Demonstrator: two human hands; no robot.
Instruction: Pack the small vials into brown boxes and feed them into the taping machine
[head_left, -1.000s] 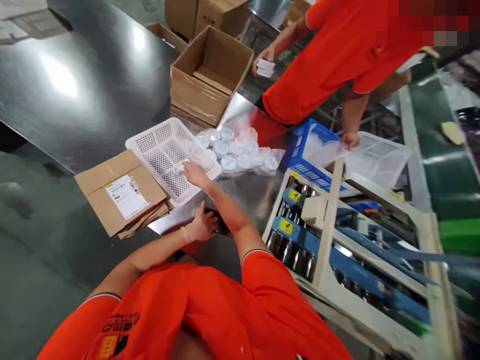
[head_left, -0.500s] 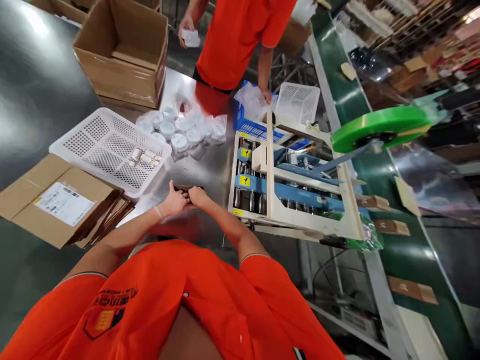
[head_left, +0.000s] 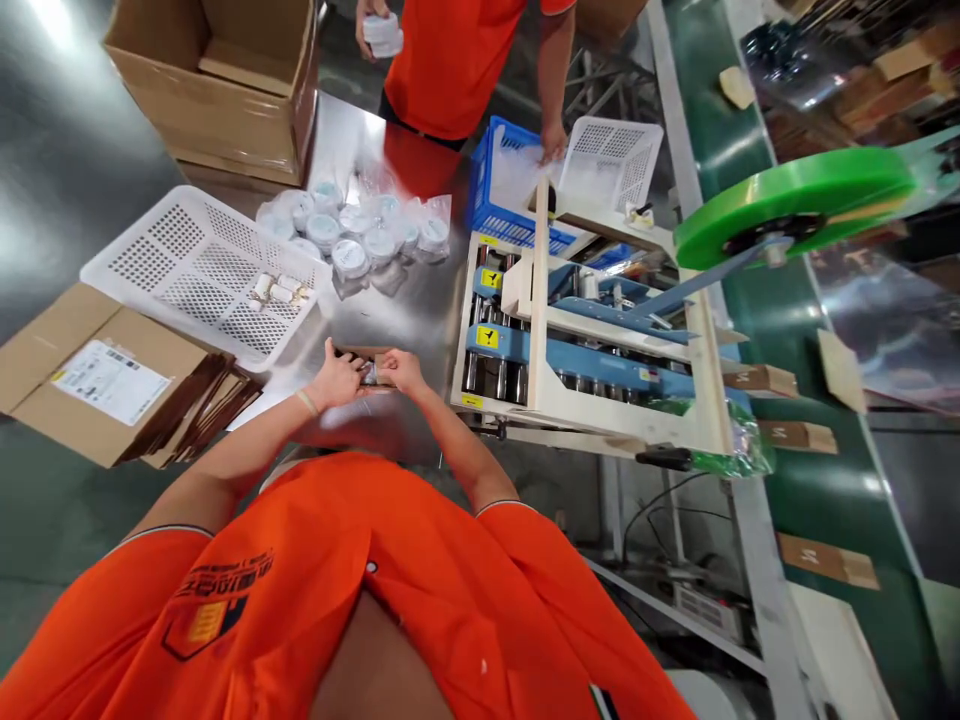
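Observation:
A small brown cardboard box (head_left: 365,351) lies on the metal table in front of me, its top open and something pale and shiny showing inside. My left hand (head_left: 338,380) is wrapped around its left end. At the right end, my right hand (head_left: 403,371) has its fingers closed on the edge, partly covering the opening. What the contents are, I cannot make out. Just beyond the hands are several round, white-lidded tubs (head_left: 351,258) in clear plastic bags. A white perforated basket (head_left: 187,270) to the left holds a few small white and gold pieces (head_left: 277,291).
Flattened cartons (head_left: 112,385) are stacked at the left, below a large open carton (head_left: 217,115). A taping machine (head_left: 585,370) with a green tape roll (head_left: 802,205) stands right, beside a green conveyor (head_left: 832,500) carrying small boxes. A co-worker (head_left: 450,70) stands opposite by a blue crate (head_left: 480,190).
The small box now shows its open top and contents more clearly between my hands. My right hand has shifted slightly right. The co-worker's arm has moved, and the view has tilted a little.

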